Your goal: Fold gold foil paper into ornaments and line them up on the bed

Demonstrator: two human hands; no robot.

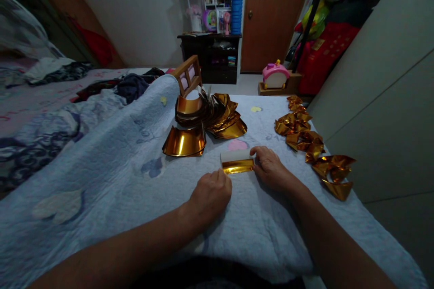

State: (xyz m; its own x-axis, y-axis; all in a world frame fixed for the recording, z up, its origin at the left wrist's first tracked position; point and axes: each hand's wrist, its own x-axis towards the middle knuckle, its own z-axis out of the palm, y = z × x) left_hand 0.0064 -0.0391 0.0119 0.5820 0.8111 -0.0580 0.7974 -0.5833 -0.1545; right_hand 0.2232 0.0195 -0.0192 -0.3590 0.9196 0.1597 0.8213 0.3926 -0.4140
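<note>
A sheet of gold foil paper [238, 165] lies on the blue quilt in front of me, partly turned over so a pale strip of its back shows along the far side. At its near left corner, my left hand [210, 193] is closed with the fingertips on the paper. My right hand [270, 167] pinches the right end between thumb and fingers. Beyond the sheet rests a fanned stack of gold foil sheets [185, 141]. To the right, several folded gold foil pieces [335, 172] lie in a row along the quilt's edge.
The light blue quilt [142, 216] covers the surface under my hands. A small wooden frame [188, 76] stands behind the stack. Past the far edge are a pink-and-white toy [275, 75] and a dark cabinet [210, 56]. Clothes and bedding [132, 88] are heaped at left.
</note>
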